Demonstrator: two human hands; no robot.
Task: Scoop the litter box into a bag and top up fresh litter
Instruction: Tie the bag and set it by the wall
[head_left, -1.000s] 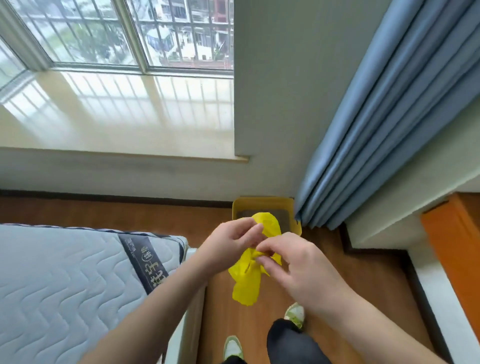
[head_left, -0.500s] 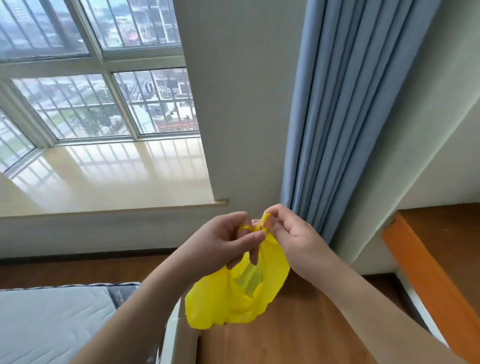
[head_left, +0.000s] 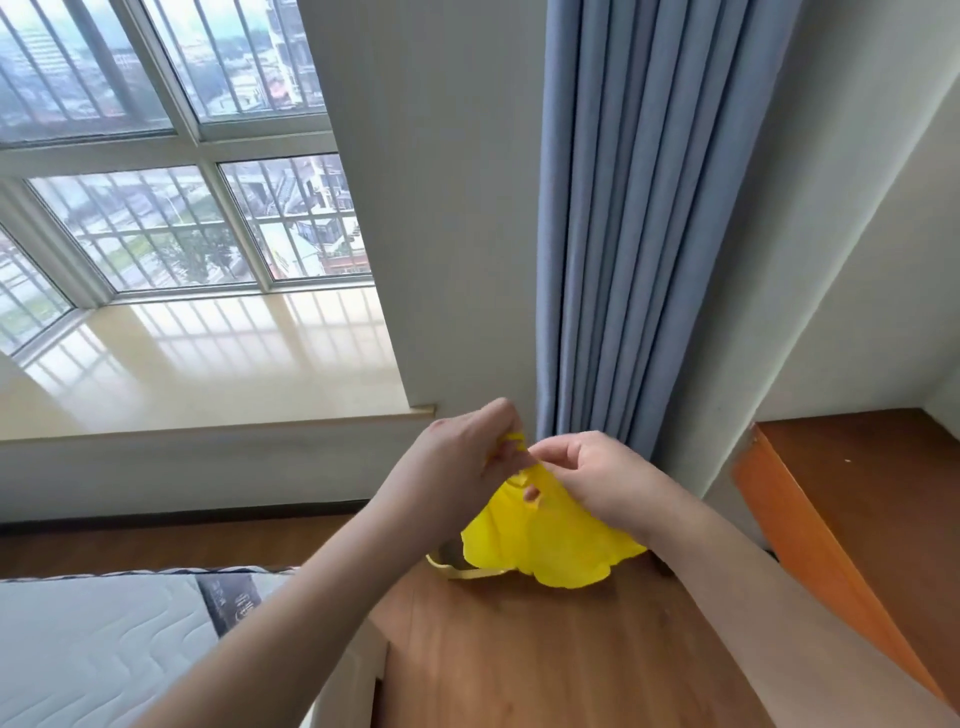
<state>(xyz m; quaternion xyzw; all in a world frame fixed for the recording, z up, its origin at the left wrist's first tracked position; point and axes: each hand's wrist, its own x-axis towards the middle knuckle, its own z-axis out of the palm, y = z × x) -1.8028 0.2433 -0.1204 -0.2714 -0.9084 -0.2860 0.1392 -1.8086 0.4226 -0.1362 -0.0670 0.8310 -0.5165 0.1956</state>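
Pinching the top edge of a yellow plastic bag (head_left: 540, 545) between them, the left hand (head_left: 462, 457) and right hand (head_left: 597, 478) hold it above the yellow litter box rim (head_left: 460, 571) on the wooden floor (head_left: 545, 649).

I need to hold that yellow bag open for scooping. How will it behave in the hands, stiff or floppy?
Probably very floppy: the yellow bag hangs crumpled below the left hand and right hand, which pinch its top. It looks thin and light, likely empty. Its mouth probably won't stay open unaided.
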